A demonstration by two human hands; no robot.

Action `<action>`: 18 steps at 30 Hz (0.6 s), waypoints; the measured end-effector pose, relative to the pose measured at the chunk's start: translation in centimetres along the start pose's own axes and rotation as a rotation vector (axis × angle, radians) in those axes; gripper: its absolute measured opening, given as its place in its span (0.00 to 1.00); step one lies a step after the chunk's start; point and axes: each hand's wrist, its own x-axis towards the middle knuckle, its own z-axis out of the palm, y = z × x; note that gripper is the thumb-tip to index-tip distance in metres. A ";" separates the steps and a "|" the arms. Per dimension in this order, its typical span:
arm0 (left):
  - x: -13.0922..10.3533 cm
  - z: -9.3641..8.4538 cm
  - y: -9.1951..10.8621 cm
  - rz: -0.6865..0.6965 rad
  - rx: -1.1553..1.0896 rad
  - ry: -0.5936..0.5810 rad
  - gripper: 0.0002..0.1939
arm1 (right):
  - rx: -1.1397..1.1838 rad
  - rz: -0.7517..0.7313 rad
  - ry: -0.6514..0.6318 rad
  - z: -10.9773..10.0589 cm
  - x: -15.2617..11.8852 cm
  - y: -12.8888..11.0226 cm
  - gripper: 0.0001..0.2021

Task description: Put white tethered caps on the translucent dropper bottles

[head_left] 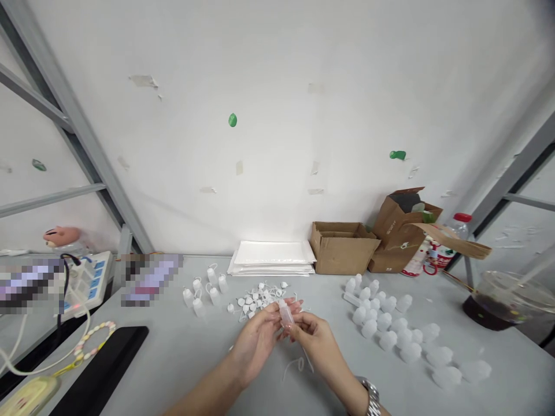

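Note:
My left hand [260, 334] is closed around a small translucent plastic bottle [286, 315], its narrow end tilted away from me. My right hand [315, 340] pinches the same bottle near its lower end. A thin white looped cord [300, 364] shows below my right fingers; whether they hold it is unclear. Just beyond my hands lies a pile of small white caps [255, 300] with straps. Several capped bottles [198, 306] stand to the left. To the right, many uncapped translucent bottles [387, 340] are spread on the grey table [191, 364].
White envelopes [272, 254] lie stacked against the wall, beside an open cardboard box [344, 254] and a brown paper bag [392, 237]. A cup with dark drink [498, 306] stands far right. On the left are a black pad [104, 370], a power strip [87, 289] and a phone [151, 280].

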 end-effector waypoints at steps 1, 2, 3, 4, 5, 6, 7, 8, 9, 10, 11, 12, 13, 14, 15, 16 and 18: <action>0.0 0.0 -0.1 0.005 0.010 0.009 0.18 | -0.021 -0.012 0.007 0.0 -0.1 -0.1 0.15; 0.0 0.0 -0.1 0.012 0.016 0.019 0.18 | -0.055 -0.031 0.022 0.0 -0.2 -0.2 0.14; -0.1 0.0 -0.3 0.019 0.016 0.032 0.17 | -0.103 -0.053 0.045 0.1 -0.4 -0.3 0.13; -0.1 0.1 -0.4 0.028 0.014 0.044 0.16 | -0.158 -0.077 0.069 0.2 -0.5 -0.3 0.12; -0.1 0.1 -0.5 0.040 0.011 0.057 0.16 | -0.215 -0.101 0.093 0.3 -0.7 -0.3 0.10; -0.1 0.2 -0.6 0.053 0.009 0.069 0.16 | -0.269 -0.123 0.112 0.4 -0.9 -0.3 0.09; -0.1 0.2 -0.7 0.062 0.006 0.077 0.15 | -0.319 -0.144 0.127 0.4 -1.1 -0.2 0.08; -0.1 0.3 -0.8 0.068 0.002 0.081 0.15 | -0.365 -0.165 0.139 0.5 -1.2 0.0 0.07; -0.1 0.4 -0.8 0.071 0.000 0.081 0.16 | -0.410 -0.186 0.151 0.5 -1.3 0.2 0.06; -0.1 0.4 -0.8 0.074 0.000 0.082 0.16 | -0.454 -0.206 0.162 0.5 -1.4 0.4 0.05; -0.2 0.4 -0.8 0.075 0.001 0.085 0.16 | -0.497 -0.225 0.172 0.5 -1.4 0.6 0.05; -0.2 0.5 -0.8 0.077 0.005 0.090 0.16 | -0.537 -0.242 0.179 0.5 -1.4 0.7 0.05; -0.2 0.5 -0.8 0.081 0.011 0.094 0.16 | -0.572 -0.259 0.184 0.5 -1.4 0.9 0.06; -0.3 0.5 -0.7 0.087 0.016 0.094 0.16 | -0.601 -0.275 0.189 0.5 -1.4 1.0 0.06; -0.3 0.5 -0.7 0.093 0.021 0.091 0.16 | -0.623 -0.291 0.192 0.5 -1.4 1.0 0.06; -0.3 0.6 -0.7 0.099 0.027 0.087 0.16 | -0.641 -0.307 0.196 0.5 -1.3 1.1 0.06; -0.4 0.7 -0.6 0.106 0.046 0.089 0.16 | -0.668 -0.342 0.204 0.5 -1.3 1.2 0.06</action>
